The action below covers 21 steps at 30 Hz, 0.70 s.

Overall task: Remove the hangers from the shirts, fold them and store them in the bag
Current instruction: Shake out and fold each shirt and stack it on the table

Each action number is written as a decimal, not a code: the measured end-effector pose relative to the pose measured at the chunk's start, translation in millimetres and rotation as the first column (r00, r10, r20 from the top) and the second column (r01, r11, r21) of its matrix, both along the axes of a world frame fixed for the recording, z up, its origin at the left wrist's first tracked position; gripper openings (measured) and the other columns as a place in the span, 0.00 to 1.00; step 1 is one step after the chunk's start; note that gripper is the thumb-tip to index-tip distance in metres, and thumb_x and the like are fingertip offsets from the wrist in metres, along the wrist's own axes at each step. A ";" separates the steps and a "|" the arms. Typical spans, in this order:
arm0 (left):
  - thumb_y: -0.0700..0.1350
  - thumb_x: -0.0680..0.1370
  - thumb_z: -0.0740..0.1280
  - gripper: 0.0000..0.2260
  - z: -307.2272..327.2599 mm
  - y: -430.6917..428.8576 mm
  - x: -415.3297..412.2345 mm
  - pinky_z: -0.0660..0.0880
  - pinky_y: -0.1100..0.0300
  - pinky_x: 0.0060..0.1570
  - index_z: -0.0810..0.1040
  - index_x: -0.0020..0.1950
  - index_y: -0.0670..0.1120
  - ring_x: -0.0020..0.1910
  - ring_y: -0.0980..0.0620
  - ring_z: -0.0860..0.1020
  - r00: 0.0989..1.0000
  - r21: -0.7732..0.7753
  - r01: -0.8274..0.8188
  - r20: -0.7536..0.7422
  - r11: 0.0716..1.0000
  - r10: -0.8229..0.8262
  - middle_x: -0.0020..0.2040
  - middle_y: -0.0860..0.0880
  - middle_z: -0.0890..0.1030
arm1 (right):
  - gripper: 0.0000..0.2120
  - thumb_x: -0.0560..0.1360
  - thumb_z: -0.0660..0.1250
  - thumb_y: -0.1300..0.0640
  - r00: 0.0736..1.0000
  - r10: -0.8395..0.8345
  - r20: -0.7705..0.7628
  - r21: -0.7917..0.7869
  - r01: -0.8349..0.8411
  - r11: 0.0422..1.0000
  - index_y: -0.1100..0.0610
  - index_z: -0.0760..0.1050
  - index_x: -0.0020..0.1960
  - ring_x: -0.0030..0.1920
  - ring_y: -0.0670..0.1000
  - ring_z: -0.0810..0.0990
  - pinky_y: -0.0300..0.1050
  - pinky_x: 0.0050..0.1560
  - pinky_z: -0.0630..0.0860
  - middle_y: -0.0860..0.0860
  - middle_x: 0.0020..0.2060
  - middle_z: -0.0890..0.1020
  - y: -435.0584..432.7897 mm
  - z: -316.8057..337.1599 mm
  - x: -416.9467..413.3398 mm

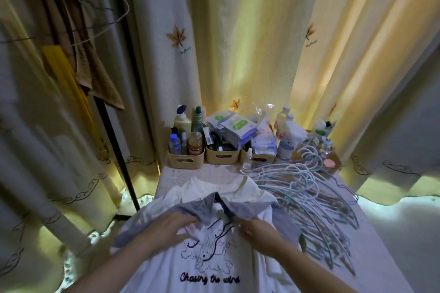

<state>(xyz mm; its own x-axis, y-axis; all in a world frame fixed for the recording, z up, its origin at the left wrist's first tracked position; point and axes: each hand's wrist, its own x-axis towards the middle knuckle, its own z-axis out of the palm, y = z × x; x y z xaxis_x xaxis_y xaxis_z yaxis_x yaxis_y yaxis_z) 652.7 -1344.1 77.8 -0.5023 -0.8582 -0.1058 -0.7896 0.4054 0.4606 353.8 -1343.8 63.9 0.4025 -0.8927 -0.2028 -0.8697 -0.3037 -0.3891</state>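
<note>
Hangers (307, 194) piled on table (176, 175); we judge many off. We flatten white shirt (166, 266): left hand (171, 226) grip spread, right hand (259, 232) grip unclear. Folding, bagging left; bag unseen.

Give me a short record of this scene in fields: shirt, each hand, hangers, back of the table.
shirt: white, grey collar, dog print, face up on the table
left hand: flat on the shirt below the collar
right hand: on the shirt by the collar; blurred, grip unclear
hangers: pale blue pile, right of the shirt
back of table: beige bins with bottles and packets
</note>
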 end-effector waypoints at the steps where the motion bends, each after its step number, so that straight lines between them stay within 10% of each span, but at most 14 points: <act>1: 0.56 0.75 0.68 0.24 0.8 -6.8 0.0 0.67 0.66 0.66 0.66 0.69 0.63 0.65 0.67 0.68 0.999 -0.063 -0.053 0.002 0.997 0.054 0.70 0.64 0.66 | 0.27 0.78 0.59 0.61 0.996 -0.044 0.074 0.009 0.043 0.999 0.49 0.58 0.76 0.68 0.55 0.70 0.48 0.63 0.71 0.52 0.72 0.68 -6.4 2.4 0.4; 5: 0.55 0.75 0.67 0.40 9.5 -27.1 4.3 0.56 0.55 0.73 0.45 0.78 0.50 0.77 0.50 0.51 0.927 -0.163 -0.249 0.246 0.955 0.284 0.79 0.50 0.44 | 0.35 0.76 0.60 0.65 0.953 -0.228 0.199 -0.046 0.241 0.969 0.53 0.47 0.78 0.76 0.51 0.55 0.47 0.69 0.64 0.50 0.77 0.53 -35.3 12.7 -9.3; 16: 0.49 0.75 0.66 0.26 -5.0 -24.8 -10.7 0.54 0.54 0.71 0.62 0.72 0.56 0.73 0.55 0.59 0.889 -0.219 -0.147 0.399 0.964 0.227 0.73 0.56 0.62 | 0.23 0.76 0.60 0.57 0.966 -0.175 -0.191 -0.008 0.176 0.984 0.53 0.66 0.71 0.67 0.53 0.69 0.46 0.63 0.67 0.52 0.68 0.70 -30.7 -10.7 -5.8; 21: 0.50 0.73 0.67 0.07 2.7 -25.6 -26.2 0.64 0.59 0.57 0.72 0.48 0.60 0.61 0.53 0.71 0.948 -0.156 -0.168 0.247 0.973 0.203 0.57 0.56 0.75 | 0.25 0.76 0.63 0.55 0.944 -0.136 -0.301 -0.090 0.114 0.989 0.50 0.64 0.72 0.69 0.54 0.65 0.49 0.66 0.66 0.53 0.69 0.66 -30.5 -2.2 -7.0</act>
